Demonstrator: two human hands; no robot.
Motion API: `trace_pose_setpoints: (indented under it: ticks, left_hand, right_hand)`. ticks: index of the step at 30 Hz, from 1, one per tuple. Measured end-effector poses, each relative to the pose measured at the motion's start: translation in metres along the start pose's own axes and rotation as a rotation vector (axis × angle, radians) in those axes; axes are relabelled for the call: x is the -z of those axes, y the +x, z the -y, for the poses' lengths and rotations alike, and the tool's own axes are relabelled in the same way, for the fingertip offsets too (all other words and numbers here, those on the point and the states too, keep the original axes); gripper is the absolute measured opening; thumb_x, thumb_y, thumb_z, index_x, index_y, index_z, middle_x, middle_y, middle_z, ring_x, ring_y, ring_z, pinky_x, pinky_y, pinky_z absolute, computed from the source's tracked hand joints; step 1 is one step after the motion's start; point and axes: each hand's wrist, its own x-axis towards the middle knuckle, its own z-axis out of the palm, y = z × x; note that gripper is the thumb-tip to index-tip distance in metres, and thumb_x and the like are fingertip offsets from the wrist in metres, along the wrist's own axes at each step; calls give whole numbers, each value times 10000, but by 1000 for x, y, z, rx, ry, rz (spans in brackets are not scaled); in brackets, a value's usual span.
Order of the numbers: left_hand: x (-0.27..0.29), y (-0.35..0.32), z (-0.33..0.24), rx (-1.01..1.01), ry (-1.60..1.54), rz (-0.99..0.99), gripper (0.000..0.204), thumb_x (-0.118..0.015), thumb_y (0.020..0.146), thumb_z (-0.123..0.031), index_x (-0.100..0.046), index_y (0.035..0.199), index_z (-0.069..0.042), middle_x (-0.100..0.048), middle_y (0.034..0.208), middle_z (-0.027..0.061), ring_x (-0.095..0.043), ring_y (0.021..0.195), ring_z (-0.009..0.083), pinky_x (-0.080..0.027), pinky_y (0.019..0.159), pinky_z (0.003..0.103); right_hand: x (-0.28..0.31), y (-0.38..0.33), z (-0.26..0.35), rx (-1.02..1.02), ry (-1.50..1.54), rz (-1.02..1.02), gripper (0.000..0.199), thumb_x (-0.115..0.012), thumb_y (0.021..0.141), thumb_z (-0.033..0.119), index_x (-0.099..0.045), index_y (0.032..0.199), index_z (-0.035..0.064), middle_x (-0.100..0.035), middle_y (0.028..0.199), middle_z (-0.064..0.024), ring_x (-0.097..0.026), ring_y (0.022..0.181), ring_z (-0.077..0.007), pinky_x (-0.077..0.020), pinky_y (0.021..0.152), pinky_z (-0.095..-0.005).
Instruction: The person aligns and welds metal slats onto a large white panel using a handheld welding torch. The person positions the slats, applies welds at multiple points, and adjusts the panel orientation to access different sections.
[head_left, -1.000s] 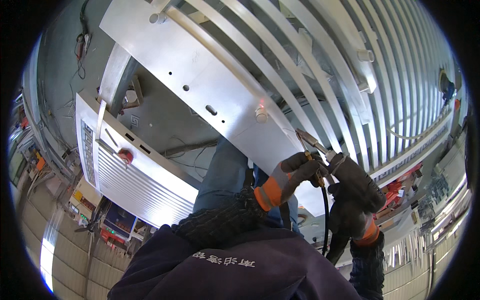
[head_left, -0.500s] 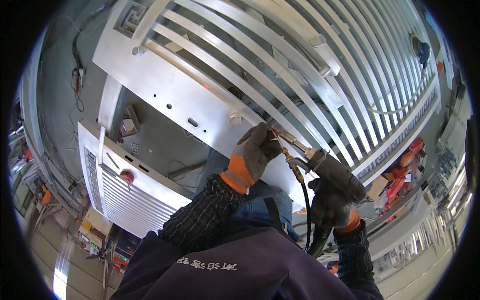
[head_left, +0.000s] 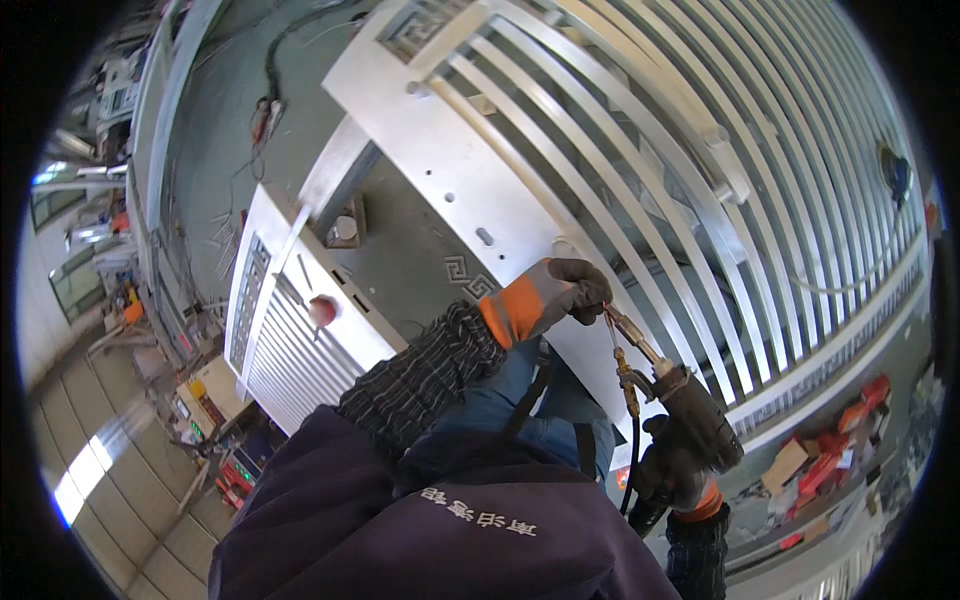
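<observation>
Your pneumatic tool [head_left: 672, 415]: dark body, brass fitting, slim metal nose angled up-left, black hose [head_left: 630, 465] hanging below. Its tip meets the broad flat rail of the silver slatted metal gate [head_left: 520, 215].

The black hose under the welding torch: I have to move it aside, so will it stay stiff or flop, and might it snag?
Probably floppy: the black hose hangs in a loose curve below the welding torch. It likely drags with the torch, held in the right hand. It could catch on the slatted metal gate panel nearby.
</observation>
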Motion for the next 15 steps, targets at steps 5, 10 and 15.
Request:
trace_pose_setpoints:
  ticks: [5,10,15]
  left_hand:
    - [19,-12,-14,-109,152,63,246,-678,995,-256,-681,1083,-27,-679,937,58,-655,808,149,-570,763,305]
    - [-8,-37,-10,-36,-172,-130,332,-668,1001,-313,-667,1118,-2,-669,929,71,-651,781,138,-570,750,298]
    - [-21,-51,3,-87,-268,-306,309,-690,984,-285,-677,1093,4,-660,863,56,-633,734,135,-561,706,293]
  right_hand:
    - [6,4,0,84,-214,10,575,-703,879,388,-568,1318,43,-611,1216,-101,-596,1085,-217,-510,921,-369]
    - [-1,4,17,191,-327,-6,539,-652,945,379,-552,1360,50,-611,1260,-103,-585,1161,-230,-487,981,-385]
    - [-6,10,29,304,-562,74,512,-628,953,338,-538,1334,8,-632,1044,-67,-631,783,-155,-534,706,-297]
